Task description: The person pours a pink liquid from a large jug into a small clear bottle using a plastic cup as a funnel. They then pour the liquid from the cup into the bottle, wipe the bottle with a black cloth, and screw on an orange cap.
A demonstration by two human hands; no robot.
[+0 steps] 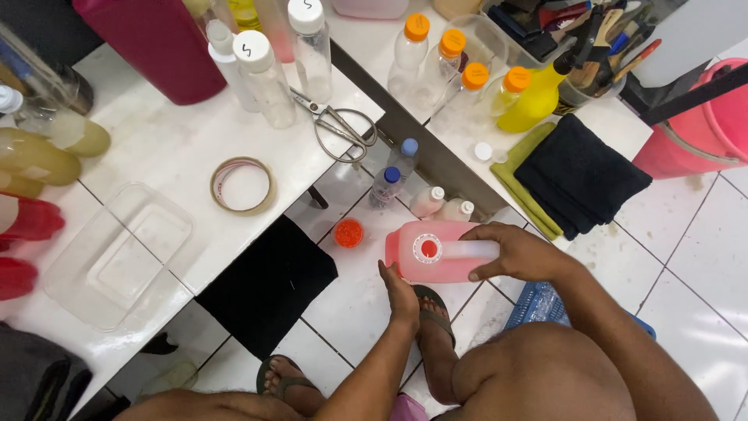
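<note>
Right hand [518,251] has its grip closed around the handle of a big pink jug [428,251], held low over the tiled floor [686,257] with its open mouth facing up. Left hand [399,295] steadies the jug's bottom edge, fingers flat against it rather than clamped. An orange cap [348,232] lies on the floor just beside it, under the white tabletop [179,148] holding scissors [339,129] and a tape roll [242,185].

scissors [340,127]: tabletop's right edge
tape roll [242,185]: near tabletop's front edge
clear tray [117,253]: tabletop's front-left corner
black towel [580,173]: second tabletop's corner
</note>
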